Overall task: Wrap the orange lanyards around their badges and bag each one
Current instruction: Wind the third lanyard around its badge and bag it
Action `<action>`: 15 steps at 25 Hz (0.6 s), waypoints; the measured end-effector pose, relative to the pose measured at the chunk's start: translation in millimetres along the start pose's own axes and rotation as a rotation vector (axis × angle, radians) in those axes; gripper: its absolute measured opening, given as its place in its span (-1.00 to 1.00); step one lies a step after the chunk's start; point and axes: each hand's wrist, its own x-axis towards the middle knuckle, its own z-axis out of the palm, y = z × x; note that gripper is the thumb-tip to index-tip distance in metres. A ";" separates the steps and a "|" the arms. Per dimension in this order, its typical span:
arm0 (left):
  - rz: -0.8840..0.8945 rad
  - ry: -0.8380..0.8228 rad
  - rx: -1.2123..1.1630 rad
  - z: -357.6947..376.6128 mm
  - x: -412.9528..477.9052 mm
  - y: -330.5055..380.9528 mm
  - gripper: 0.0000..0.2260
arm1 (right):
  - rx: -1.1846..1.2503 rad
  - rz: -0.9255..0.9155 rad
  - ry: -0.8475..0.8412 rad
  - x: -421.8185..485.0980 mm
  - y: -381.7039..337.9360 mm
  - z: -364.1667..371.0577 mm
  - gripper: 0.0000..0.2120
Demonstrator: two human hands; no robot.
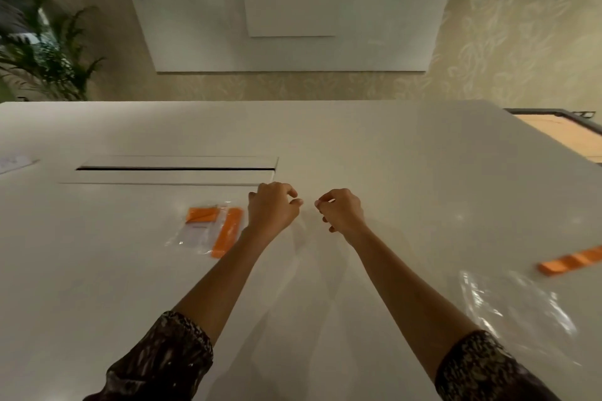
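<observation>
My left hand (272,208) and my right hand (342,210) are raised over the middle of the white table (407,156), a small gap apart. Both pinch thumb to fingers on what looks like the top edge of a clear bag (301,238), which is barely visible hanging between them. Just left of my left wrist, a clear bag holding an orange lanyard and badge (211,229) lies flat. An orange lanyard (571,262) lies loose at the right edge of the view. A crinkled empty clear bag (518,309) rests beside my right forearm.
A long cable slot with a flap (176,169) is set into the table behind the bagged badge. A paper scrap (16,162) lies at the far left. A green plant (42,52) stands beyond the table's back left corner, and a dark-framed surface (560,130) to the right.
</observation>
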 end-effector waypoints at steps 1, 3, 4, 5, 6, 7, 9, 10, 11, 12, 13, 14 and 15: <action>0.037 -0.036 -0.022 10.0 -3.0 21.0 -0.72 | -0.018 -0.002 0.026 -0.5 8.7 -18.2 -0.86; 0.103 -0.106 -0.056 29.9 -9.0 60.3 -0.70 | -0.047 0.002 0.072 -1.9 25.4 -53.6 -0.86; 0.133 -0.138 -0.065 39.5 -12.9 81.3 -0.70 | -0.056 0.007 0.093 -3.2 34.9 -73.2 -0.86; 0.161 -0.165 -0.071 48.6 -16.9 100.5 -0.69 | -0.064 0.016 0.114 -4.6 43.9 -91.5 -0.86; 0.192 -0.188 -0.079 57.8 -21.9 122.9 -0.69 | -0.075 0.026 0.140 -6.7 55.2 -113.1 -0.85; 0.218 -0.205 -0.087 65.8 -26.5 143.5 -0.69 | -0.088 0.036 0.161 -8.9 65.6 -133.2 -0.85; 0.270 -0.234 -0.113 79.9 -35.8 184.9 -0.69 | -0.105 0.065 0.205 -11.7 89.4 -173.6 -0.85; 0.296 -0.248 -0.125 86.8 -40.1 204.4 -0.69 | -0.109 0.081 0.223 -13.5 101.7 -193.1 -0.85; 0.324 -0.265 -0.138 95.0 -45.0 226.3 -0.69 | -0.117 0.100 0.246 -15.4 115.1 -214.8 -0.85; 0.346 -0.283 -0.152 102.5 -49.4 245.4 -0.69 | -0.131 0.117 0.265 -16.7 128.0 -234.1 -0.86; 0.365 -0.301 -0.166 109.7 -54.1 263.7 -0.69 | -0.151 0.133 0.286 -18.7 140.5 -253.2 -0.87; 0.385 -0.317 -0.177 116.7 -59.0 282.7 -0.69 | -0.181 0.146 0.307 -21.0 153.6 -272.9 -0.87; 0.406 -0.332 -0.184 123.6 -63.9 300.6 -0.69 | -0.227 0.159 0.331 -24.2 166.3 -291.5 -0.86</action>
